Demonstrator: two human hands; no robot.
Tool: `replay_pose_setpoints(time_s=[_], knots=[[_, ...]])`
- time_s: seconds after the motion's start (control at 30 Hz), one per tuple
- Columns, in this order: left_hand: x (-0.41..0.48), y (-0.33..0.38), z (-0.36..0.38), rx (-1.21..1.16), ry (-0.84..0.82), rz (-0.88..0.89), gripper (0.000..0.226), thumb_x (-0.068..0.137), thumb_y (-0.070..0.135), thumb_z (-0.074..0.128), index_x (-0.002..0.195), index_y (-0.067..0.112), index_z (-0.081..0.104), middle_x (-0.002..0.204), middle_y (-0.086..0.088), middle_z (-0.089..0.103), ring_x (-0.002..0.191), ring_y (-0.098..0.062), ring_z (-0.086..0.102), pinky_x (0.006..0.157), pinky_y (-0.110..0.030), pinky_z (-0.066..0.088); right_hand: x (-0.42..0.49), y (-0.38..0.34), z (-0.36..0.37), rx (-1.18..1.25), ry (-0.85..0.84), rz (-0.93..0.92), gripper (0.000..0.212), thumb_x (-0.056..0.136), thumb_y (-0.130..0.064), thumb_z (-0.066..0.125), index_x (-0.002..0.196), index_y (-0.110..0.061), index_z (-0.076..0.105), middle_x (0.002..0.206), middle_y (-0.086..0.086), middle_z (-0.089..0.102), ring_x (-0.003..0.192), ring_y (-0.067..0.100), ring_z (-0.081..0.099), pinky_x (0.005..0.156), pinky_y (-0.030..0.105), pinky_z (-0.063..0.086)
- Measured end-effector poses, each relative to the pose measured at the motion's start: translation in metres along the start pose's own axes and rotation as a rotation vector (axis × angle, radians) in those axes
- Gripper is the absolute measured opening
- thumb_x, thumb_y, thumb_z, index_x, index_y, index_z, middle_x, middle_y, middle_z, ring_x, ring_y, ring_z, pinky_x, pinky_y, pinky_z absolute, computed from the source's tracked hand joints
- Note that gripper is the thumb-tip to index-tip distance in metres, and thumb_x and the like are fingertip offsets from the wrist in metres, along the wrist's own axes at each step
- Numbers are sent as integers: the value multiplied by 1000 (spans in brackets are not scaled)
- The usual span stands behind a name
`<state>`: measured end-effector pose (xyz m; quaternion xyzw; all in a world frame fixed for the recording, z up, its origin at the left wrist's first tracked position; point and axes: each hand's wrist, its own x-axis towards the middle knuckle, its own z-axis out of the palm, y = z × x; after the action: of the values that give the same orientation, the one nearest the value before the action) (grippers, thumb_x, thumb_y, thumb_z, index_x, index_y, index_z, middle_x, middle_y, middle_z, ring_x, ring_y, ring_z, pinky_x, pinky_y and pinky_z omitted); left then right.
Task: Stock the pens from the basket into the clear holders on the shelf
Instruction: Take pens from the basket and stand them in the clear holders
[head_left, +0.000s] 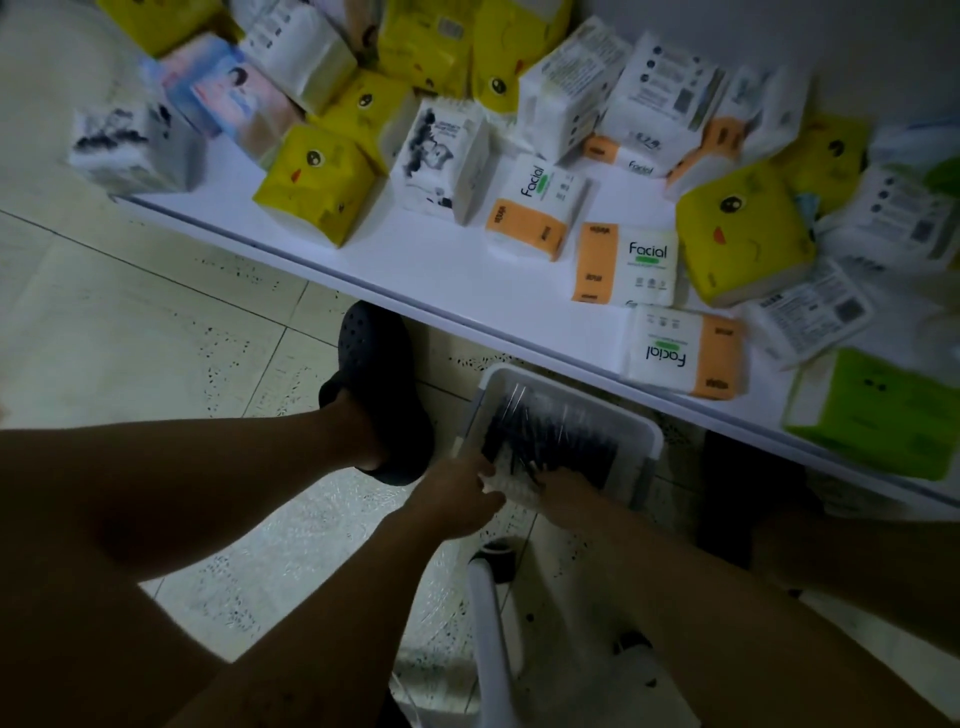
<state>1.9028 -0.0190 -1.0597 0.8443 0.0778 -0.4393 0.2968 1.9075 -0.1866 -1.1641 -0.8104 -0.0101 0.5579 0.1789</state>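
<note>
Pale tiled floor (156, 312) is running beneath a white shelf (415, 249) carrying tissue packs (322, 182); no clear holders are showing. Stocking is seemingly just beginning: the basket (644, 431) is sitting on the floor, full of pens (545, 431). The left hand (462, 493) is pinching a pale bundle (511, 486) inside it; the right hand (569, 488) is reaching in too, but I cannot tell its grip.

basket (571, 385): white plastic, rectangular, just below shelf (415, 254) edge | pens (545, 431): dark, many, heaped inside basket
</note>
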Motion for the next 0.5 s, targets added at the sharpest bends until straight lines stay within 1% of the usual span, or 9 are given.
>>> replay_pose_setpoints(time_s=[0.03,0.07,0.1,0.13,0.2,0.27,0.33,0.43,0.5], knots=[[5,1,0,0,-4,-3,43,93,28,60,132,13,53,126,-7,58,114,-21,56,95,-31,47,-6,1,-3,107,42,0,30,98,-13,41,120,-8,60,116,13,60,106,30,57,86,35,48],[11,3,0,-12,-3,0,39,92,28,59,128,13,56,123,-7,60,112,-22,58,96,-35,48,-15,1,-8,194,107,-3,22,97,-14,45,97,-12,67,98,8,63,96,26,60,76,30,48],[18,5,2,-34,5,5,32,92,28,57,121,14,60,116,-6,63,106,-23,60,94,-37,50,-24,1,-12,266,185,-6,23,96,-16,50,77,-19,63,82,2,61,84,21,58,65,25,45],[25,8,4,-56,26,13,26,92,28,56,113,14,63,106,-6,65,100,-25,62,90,-38,52,-31,1,-15,343,271,-12,27,94,-16,56,68,-23,59,73,-3,58,76,18,56,60,23,43],[37,15,8,-80,63,23,20,92,26,54,100,11,64,93,-9,66,91,-29,63,80,-35,53,-47,1,-23,475,420,-23,20,91,-17,63,71,-21,63,72,-5,61,71,14,58,61,25,45],[49,16,13,-83,51,28,19,91,23,54,95,8,64,91,-12,66,89,-30,63,75,-35,51,-63,-2,-33,559,545,3,11,90,-17,66,79,-17,64,77,-3,62,72,12,57,60,24,44],[60,14,16,-40,15,24,19,92,21,53,92,5,65,91,-15,66,89,-31,63,72,-33,49,-77,-4,-40,651,607,23,7,90,-16,66,83,-15,63,81,3,63,75,17,60,61,25,47],[75,12,16,-14,-23,6,25,93,23,54,103,4,66,102,-17,67,98,-31,62,78,-33,48,-92,-4,-42,749,618,43,6,91,-14,63,94,-16,57,90,6,63,83,25,63,75,40,56],[83,16,13,-52,-41,0,30,94,22,56,115,3,63,113,-17,64,105,-31,59,85,-33,47,-102,-2,-44,767,578,86,16,95,-15,57,111,-12,57,98,9,61,90,29,63,81,42,55]])
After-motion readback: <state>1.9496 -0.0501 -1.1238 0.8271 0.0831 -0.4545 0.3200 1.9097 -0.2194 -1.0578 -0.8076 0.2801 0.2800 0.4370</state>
